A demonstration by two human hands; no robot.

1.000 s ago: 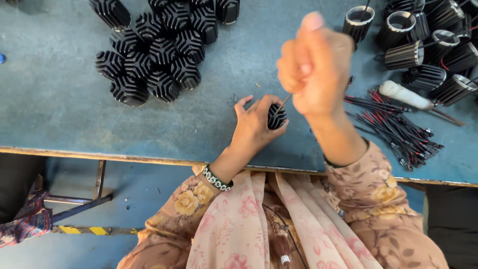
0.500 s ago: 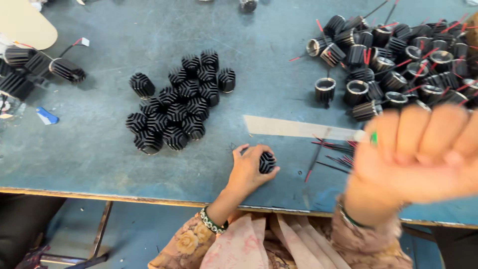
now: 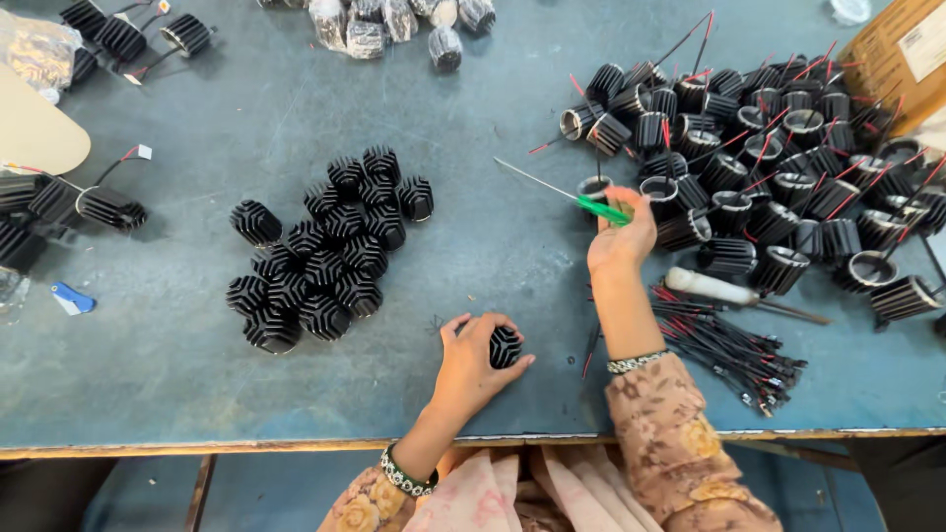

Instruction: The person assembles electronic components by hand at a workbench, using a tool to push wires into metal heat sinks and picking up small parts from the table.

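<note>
Gripping a black finned heat sink (image 3: 505, 347) against the table (image 3: 177, 394), my left hand (image 3: 475, 363) curls closed around it. Right of it, my right hand (image 3: 619, 236) pinches a green-handled screwdriver (image 3: 572, 195). Left of the heat sink a cluster of bare sinks (image 3: 320, 258) looks finished; right, a wired pile (image 3: 769, 158) remains, I judge. A cardboard box (image 3: 902, 54) sits beyond, contents hidden.

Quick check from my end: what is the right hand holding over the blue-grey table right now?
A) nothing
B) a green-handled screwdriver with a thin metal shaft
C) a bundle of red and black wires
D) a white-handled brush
B: the right hand grips the green-handled screwdriver, its thin shaft pointing up-left, while the left hand holds a black finned cylindrical heat sink on the blue-grey table.
</note>
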